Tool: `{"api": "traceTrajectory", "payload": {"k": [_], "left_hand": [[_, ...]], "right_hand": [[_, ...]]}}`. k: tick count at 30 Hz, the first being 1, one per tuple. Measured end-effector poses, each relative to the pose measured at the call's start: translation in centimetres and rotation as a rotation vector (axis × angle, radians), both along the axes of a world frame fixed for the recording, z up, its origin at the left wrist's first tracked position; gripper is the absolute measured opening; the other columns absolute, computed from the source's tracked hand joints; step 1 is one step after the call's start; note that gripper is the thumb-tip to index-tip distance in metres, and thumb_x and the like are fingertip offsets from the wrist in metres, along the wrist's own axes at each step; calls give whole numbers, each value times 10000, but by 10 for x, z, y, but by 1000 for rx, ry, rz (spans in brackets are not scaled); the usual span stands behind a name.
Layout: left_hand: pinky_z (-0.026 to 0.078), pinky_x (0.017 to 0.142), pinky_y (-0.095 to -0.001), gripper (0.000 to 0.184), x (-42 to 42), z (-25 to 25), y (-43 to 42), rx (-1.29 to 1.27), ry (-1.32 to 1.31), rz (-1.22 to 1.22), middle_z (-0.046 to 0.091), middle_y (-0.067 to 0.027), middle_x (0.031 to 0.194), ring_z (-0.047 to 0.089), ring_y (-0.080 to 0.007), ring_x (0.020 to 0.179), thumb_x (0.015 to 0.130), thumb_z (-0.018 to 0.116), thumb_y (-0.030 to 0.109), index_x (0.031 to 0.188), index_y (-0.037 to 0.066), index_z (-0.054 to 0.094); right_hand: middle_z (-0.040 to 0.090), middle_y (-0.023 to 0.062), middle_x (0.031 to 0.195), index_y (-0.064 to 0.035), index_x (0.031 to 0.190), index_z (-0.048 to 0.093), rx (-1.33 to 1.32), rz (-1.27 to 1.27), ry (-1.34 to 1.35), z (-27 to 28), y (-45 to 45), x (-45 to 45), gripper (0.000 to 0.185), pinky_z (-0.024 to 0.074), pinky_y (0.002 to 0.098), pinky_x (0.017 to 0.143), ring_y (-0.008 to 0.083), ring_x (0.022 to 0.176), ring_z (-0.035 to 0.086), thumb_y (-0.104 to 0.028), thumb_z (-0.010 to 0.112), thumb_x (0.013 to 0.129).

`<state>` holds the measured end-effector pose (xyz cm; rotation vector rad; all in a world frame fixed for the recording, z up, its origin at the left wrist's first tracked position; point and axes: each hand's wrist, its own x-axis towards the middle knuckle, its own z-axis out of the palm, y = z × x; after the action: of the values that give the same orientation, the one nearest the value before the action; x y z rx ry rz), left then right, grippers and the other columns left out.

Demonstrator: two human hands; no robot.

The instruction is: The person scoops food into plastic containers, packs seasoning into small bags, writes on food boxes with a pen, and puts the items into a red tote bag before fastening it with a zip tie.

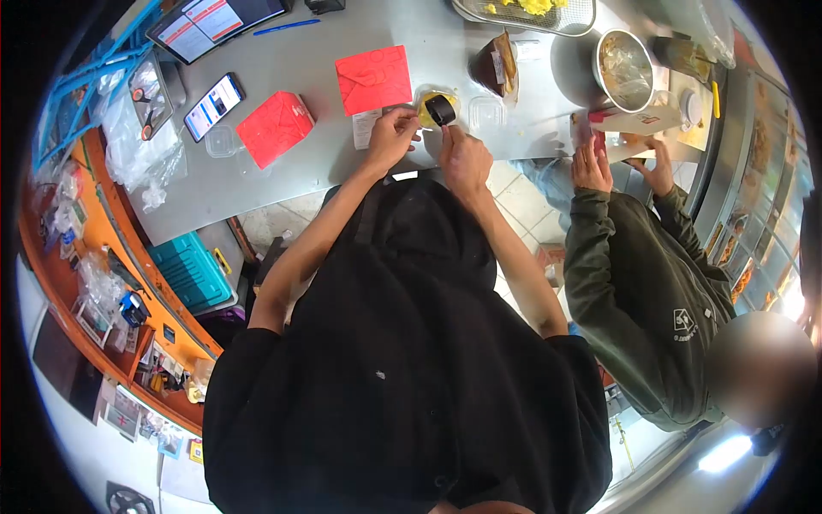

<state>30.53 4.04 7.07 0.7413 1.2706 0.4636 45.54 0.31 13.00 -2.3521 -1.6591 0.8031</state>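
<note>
My right hand [465,160] is closed around the handle of a black scoop [441,110]. The scoop's round head is over a small clear container [425,116] with something yellow in it. At that container's left side is my left hand [394,140], its fingers bent towards the rim; whether they grip it is too small to tell. A red paper package [374,79] lies just beyond my left hand, above a printed slip [366,128]. Right of the scoop stands an empty clear container [487,114].
Another red package [276,129], a phone [214,107] and a tablet [214,24] lie left. A brown pouch [494,65], a metal bowl [624,70] and a wire basket [548,19] stand right. A co-worker in a green sweatshirt [638,291] handles a box [638,118] there.
</note>
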Motion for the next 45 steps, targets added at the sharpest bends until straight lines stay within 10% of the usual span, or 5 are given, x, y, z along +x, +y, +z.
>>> {"api": "traceTrajectory", "payload": {"k": [16,22,28,40,45], "left_hand": [[505,569,-306,295,-9,7,6,79,231,-219,648,-59,765,623,-153,644,893,678,317,971,36,632],[525,716,-403,299,-17,43,6,195,394,-517,696,-134,780,687,-281,761,873,672,329,921,35,652],[520,750,-448,305,-12,41,1,195,380,-624,709,-176,849,690,-341,842,886,650,321,953,23,641],[510,720,-412,311,-4,2,4,467,343,-224,672,-164,853,659,-295,761,941,603,229,1118,-25,574],[522,671,-361,301,6,-5,11,468,281,-129,671,-167,874,667,-256,731,966,581,238,1119,-22,587]], "right_hand": [[644,68,738,43,1120,647,277,-277,179,115,176,89,367,441,270,619,99,655,518,-285,600,962],[665,110,903,-10,1147,525,385,-556,322,1,53,159,260,511,373,798,225,850,649,-20,577,892],[403,278,1235,-64,1405,345,208,11,-82,-61,0,76,1019,420,576,874,484,1090,461,-328,900,593],[443,61,979,-45,1269,297,256,-579,832,-7,-3,23,718,416,236,580,89,689,443,-196,817,797],[433,188,1073,47,1288,366,516,-217,203,-48,21,-14,637,418,385,807,253,917,464,-176,757,837]]}}
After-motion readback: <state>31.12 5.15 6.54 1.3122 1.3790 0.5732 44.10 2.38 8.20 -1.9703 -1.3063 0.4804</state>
